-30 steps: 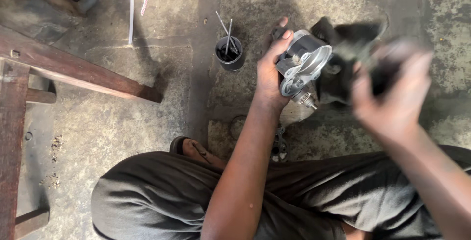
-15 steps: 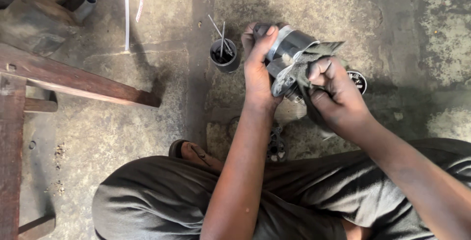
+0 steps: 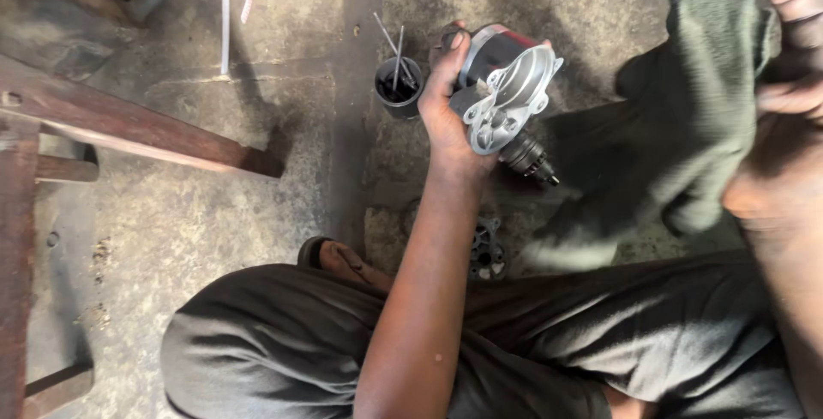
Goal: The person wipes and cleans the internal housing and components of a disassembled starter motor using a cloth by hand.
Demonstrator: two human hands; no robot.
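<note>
At 12 o'clock of the view, above the person's knees, the left hand (image 3: 446, 119) holds a small motor (image 3: 506, 93) off the concrete floor (image 3: 214, 213). Its fingers (image 3: 453, 46) are wrapped and clamped around the dark round body; the bright cast-metal end plate faces the camera, and a short toothed shaft sticks out toward 5 o'clock.

At 3 o'clock the right hand (image 3: 784, 136) is bunched shut on a dark green rag (image 3: 703, 102), which hangs in loose folds well apart from the motor.

Handling, judged from looks only:
- Motor: metal, rigid, probably heavy for its bulk. Possibly oily, so the smooth body could slip.
- Best hold seems to be around the round body, as now, or by the ears of the end plate. Avoid the toothed shaft: small, likely greasy, and its teeth could get damaged.
- Rag: soft, limp, light; any pinch will carry it.

Surroundings:
- Small black can (image 3: 399, 89) on the floor just beside the left hand at 11 o'clock, with thin metal rods standing in it.
- Round metal part with holes (image 3: 487, 252) on the floor by the left forearm, partly hidden.
- Wooden bench frame (image 3: 129, 128) at 9 o'clock.
- White straps (image 3: 225, 8) hanging at 11 o'clock.

Labels: a red patch shows on the motor body near its top edge; too small to tell whether it is a label. No packages or signs seen.
</note>
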